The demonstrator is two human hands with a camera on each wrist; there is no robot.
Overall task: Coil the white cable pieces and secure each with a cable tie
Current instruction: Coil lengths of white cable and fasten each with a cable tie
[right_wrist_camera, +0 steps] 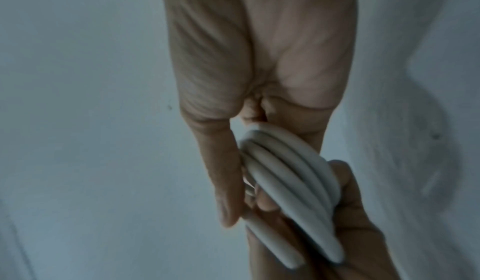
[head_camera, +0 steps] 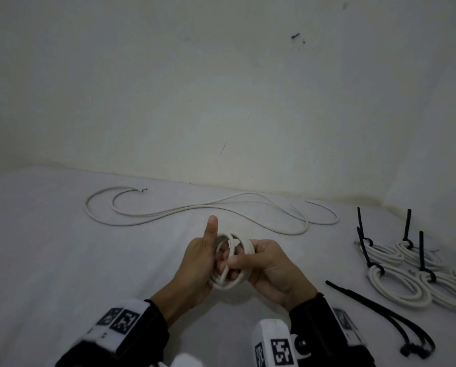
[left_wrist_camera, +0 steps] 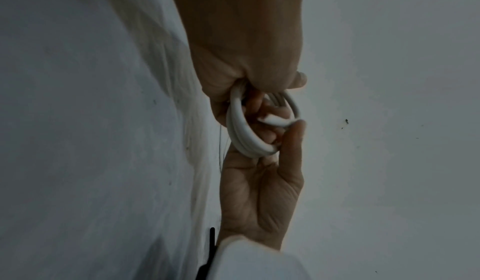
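Wrist-worn camera units with square black-and-white markers sit closest, one on each dark sleeve. Just beyond them, the left hand [head_camera: 195, 263] and right hand [head_camera: 271, 266] meet above a white cloth-covered surface [head_camera: 62, 247], both holding one small coil of white cable [head_camera: 232, 260] between them. The left hand's fingers [head_camera: 222, 264] are curled through the ring, with the thumb raised straight up beside it; this seems meant to keep the loops stacked. The right hand's fingers [left_wrist_camera: 293, 138] curl round the opposite side of the coil, and its thumb and forefinger appear to pinch the cable's loose end against the loops, probably so the coil cannot spring open. No tie is on this coil yet, so I judge the winding is nearly finished and the tying is still to come.

To the right, near the right wrist, spare black cable ties [head_camera: 385, 319] lie loose on the surface, within easy reach of that hand. Further right, several finished coils [head_camera: 398, 287] lie side by side, each cinched with a black tie whose tail stands up; they look set aside as done work.

Further back, near the wall [head_camera: 221, 88], long uncoiled white cable [head_camera: 203, 207] trails in loose curves across the surface, waiting to be wound.
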